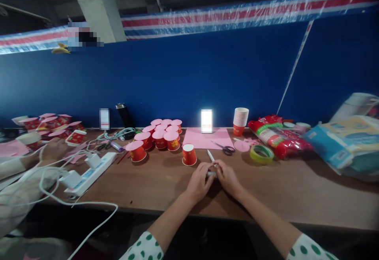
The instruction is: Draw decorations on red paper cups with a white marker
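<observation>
My left hand point(201, 180) and my right hand point(227, 176) meet over the brown table near its front edge. Fingers of both are curled together around something small and pale, too hidden to name. A white pen point(211, 155) lies just beyond the fingertips. An upside-down red paper cup point(189, 155) stands beyond my left hand. Black scissors point(226, 149) and a pink paper disc point(242, 146) lie beyond my right hand. Behind them is a pink sheet point(194, 136) with a lit phone point(207, 121) standing at its back.
Several red cups topped with pink discs point(160, 133) stand left of centre. A power strip point(91, 173) with cables and a person's hand point(56, 151) are at the left. Stacked cups point(241, 119), yellow tape point(261, 154), a red bag point(281, 137) and a blue package point(343, 145) stand right.
</observation>
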### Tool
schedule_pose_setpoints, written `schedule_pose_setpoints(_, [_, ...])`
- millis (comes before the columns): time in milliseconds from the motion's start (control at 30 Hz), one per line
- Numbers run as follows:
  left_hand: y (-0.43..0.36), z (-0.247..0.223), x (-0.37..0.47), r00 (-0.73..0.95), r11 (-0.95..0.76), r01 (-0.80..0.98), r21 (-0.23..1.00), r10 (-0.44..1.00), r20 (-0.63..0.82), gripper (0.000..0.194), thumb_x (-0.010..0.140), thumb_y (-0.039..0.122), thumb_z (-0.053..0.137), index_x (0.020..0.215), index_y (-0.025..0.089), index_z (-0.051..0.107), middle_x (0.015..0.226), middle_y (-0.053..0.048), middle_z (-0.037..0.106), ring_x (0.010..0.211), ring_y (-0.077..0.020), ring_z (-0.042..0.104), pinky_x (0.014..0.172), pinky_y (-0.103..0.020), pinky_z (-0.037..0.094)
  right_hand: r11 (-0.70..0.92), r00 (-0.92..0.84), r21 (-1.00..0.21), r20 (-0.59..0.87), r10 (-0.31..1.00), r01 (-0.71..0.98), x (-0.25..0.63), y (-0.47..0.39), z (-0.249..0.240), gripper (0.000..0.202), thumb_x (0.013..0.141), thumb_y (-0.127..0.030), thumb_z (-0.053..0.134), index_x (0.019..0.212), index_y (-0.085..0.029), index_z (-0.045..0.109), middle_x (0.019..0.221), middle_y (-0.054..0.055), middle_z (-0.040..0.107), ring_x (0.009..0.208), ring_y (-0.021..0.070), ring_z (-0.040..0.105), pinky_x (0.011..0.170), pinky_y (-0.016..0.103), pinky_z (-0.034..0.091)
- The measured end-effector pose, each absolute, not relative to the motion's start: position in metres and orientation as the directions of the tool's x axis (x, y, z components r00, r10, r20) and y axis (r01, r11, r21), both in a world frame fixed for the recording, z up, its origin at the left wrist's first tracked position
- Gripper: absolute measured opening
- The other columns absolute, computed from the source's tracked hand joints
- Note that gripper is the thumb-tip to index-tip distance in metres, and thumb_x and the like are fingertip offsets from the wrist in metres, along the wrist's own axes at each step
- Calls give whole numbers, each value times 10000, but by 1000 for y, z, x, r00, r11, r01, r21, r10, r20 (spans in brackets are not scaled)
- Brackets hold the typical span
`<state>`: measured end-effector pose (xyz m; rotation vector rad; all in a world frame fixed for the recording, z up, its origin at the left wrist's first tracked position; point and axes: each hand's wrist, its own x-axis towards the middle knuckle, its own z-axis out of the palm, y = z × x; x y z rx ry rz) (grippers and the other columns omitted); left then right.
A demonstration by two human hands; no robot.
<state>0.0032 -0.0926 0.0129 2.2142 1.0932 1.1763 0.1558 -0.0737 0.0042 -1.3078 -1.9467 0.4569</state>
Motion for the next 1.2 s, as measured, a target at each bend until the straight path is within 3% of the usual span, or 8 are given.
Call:
schedule_pose_setpoints(167, [-96,11,3,422,-620,533,576,784,455,235,889,235,418,1053,190,580,973,-75,613,903,-181,559,834,-323,454,414,-212,-647,369,905,640,158,-74,7,314,915,-298,278,1011,-199,560,878,51,674,802,190,636,741,286,447])
schedule_pose_setpoints(300, [-96,13,5,441,-639,545,543,769,463,208,894,254,419,979,194,600,899,-60,594,846,-169,547,773,-293,457,404,-132,-731,401,906,550,157,-77,11,270,894,-358,359,967,-190,558,768,29,653,701,172,615,678,264,449])
schedule_pose_setpoints(500, [-94,12,3,263,-586,531,611,800,539,244,913,238,366,1055,189,559,973,-78,587,901,-173,545,824,-317,459,342,-38,-880,349,936,329,160,-72,11,317,883,-472,382,854,-197,538,585,-27,534,521,136,518,497,224,408])
schedule_pose_setpoints(667, [-96,12,3,290,-557,603,571,820,493,264,921,266,335,1063,198,547,980,-78,595,900,-181,559,822,-320,459,398,-124,-864,379,917,308,160,-71,10,303,882,-443,411,780,-191,544,617,-25,539,559,123,520,533,215,416])
schedule_pose_setpoints(900, [-97,12,5,291,-479,741,470,860,418,206,836,327,524,1010,221,548,962,-55,632,893,-204,589,765,-304,457,443,-154,-843,416,896,306,159,-76,11,254,852,-434,491,783,-189,500,665,-26,544,601,116,540,564,211,423])
schedule_pose_setpoints(1200, [-98,12,2,231,-425,771,475,880,414,266,901,403,388,1010,222,550,947,-43,643,867,-186,604,739,-277,446,341,-57,-904,339,939,259,159,-69,5,411,915,-516,256,747,-214,479,556,-21,528,450,119,486,453,230,389])
